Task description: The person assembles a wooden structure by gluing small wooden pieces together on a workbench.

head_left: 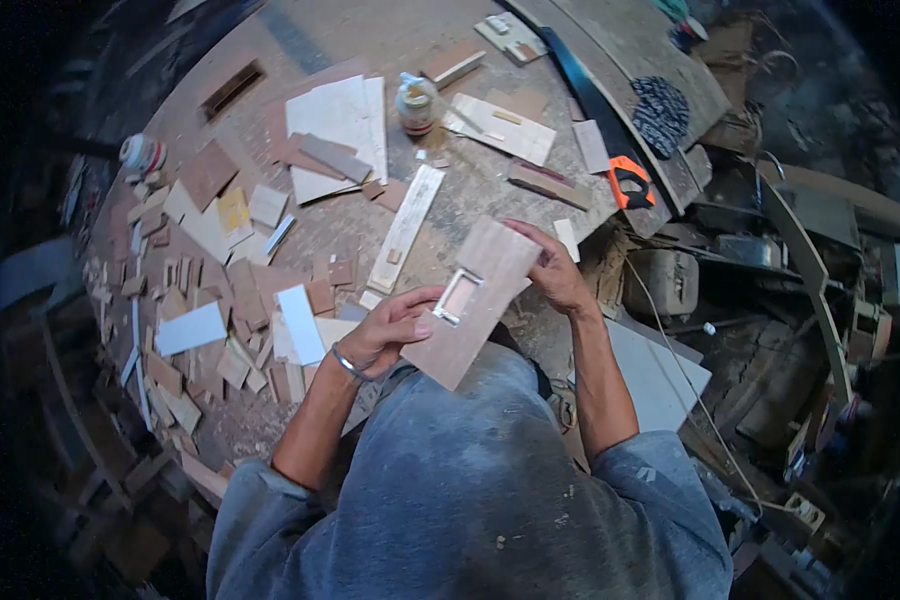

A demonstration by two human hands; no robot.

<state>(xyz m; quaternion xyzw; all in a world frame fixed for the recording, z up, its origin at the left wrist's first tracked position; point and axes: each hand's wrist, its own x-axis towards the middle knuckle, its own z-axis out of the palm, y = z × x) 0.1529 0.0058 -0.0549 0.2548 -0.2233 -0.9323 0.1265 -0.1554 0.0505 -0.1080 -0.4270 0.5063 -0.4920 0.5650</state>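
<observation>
Over scrap-littered workshop bench (315, 235), left hand (385, 330) and right hand (555, 275) tight on wooden panel (495, 270)

Brown wood panel (475, 300), orange saw handle (629, 181)

soft, even daylight across the bench (490, 190), shadows faint. board (475, 300) in the middle reads sharp. heavy fisheye bend, corners gone black, right side murky and soft.
</observation>
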